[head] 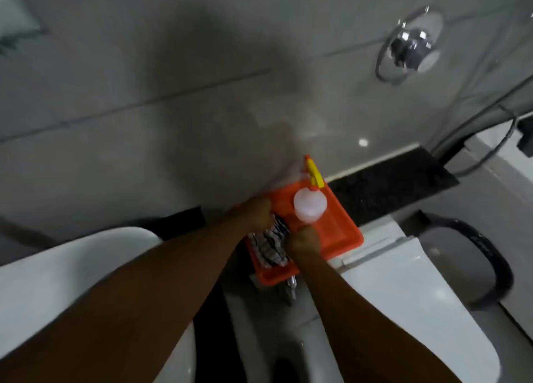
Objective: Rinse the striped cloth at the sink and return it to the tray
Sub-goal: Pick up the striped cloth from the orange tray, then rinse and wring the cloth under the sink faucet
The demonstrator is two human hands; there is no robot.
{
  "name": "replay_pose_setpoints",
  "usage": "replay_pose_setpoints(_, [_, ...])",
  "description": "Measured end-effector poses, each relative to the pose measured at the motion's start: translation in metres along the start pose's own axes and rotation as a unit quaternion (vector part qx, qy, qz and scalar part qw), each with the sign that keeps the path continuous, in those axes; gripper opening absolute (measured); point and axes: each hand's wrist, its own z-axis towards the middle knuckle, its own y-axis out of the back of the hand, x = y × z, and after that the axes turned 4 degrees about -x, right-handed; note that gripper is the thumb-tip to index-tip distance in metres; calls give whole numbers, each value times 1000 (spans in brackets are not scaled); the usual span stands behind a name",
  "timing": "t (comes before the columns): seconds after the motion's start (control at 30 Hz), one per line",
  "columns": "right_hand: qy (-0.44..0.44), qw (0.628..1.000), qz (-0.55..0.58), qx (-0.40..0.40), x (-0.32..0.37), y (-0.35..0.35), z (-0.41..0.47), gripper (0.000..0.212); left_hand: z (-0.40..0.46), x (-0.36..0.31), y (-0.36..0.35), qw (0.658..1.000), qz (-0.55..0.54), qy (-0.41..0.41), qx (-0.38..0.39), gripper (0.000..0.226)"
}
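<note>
2 forearms lead to left hand [256, 214] and right hand [304, 239] pinching limp striped cloth [271, 245] over orange tray [343, 232]; likely soft, bunch-grip.

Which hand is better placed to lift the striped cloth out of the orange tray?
Left hand: it sits directly on the black-and-white striped cloth, while the right hand is at its edge.

Cloth [271, 245] lies in tray [343, 232], left of bottle [310, 205].

Walls: large glossy grey tiles [144, 65], dim light.
Fixture: round chrome valve [409, 46] at upper right.
Ledge: black speckled strip [383, 186].
Below: white ceramic [403, 281], possibly a toilet tank.
</note>
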Motion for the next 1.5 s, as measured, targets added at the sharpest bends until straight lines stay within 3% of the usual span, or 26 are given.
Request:
replay_pose_setpoints(0.13, [-20,999,-6,28,-16,-26,47,33,44,22,-24,994,-21,88,64,29])
replay_pose_setpoints(0.27, [-24,998,-33,56,-33,-43,68,32,58,32,-40,986,28,94,136,21])
replay_pose_setpoints(0.43, [-76,986,37,145,-35,-34,84,53,61,32,-35,977,-16,117,176,37])
replay_pose_setpoints(0.53, [-73,977,160,120,-24,-17,81,44,46,21,-6,964,-170,161,126,42])
replay_pose_setpoints(0.6, [-73,969,216,90,-9,-3,73,30,31,17,17,932,-306,177,78,41])
replay_pose_setpoints(0.67, [-56,956,275,88,14,14,58,40,8,15,48,889,-416,178,70,34])
replay_pose_setpoints(0.77, [17,932,337,136,58,37,25,41,-33,21,99,837,-519,159,75,35])
replay_pose_setpoints(0.87, [85,900,369,217,114,48,-19,36,-86,34,155,818,-556,136,57,46])
replay_pose_setpoints(1.03, [177,877,347,281,218,43,-111,36,-191,70,251,834,-530,151,-8,32])
replay_pose_setpoints(1.23, [239,836,289,400,324,0,-213,38,-327,133,350,868,-407,209,-191,25])
replay_pose_setpoints(1.37, [226,875,247,349,367,-53,-255,32,-388,187,366,854,-362,252,-275,46])
replay_pose_setpoints(1.5, [201,915,236,259,376,-99,-263,31,-398,218,351,856,-299,273,-321,38])
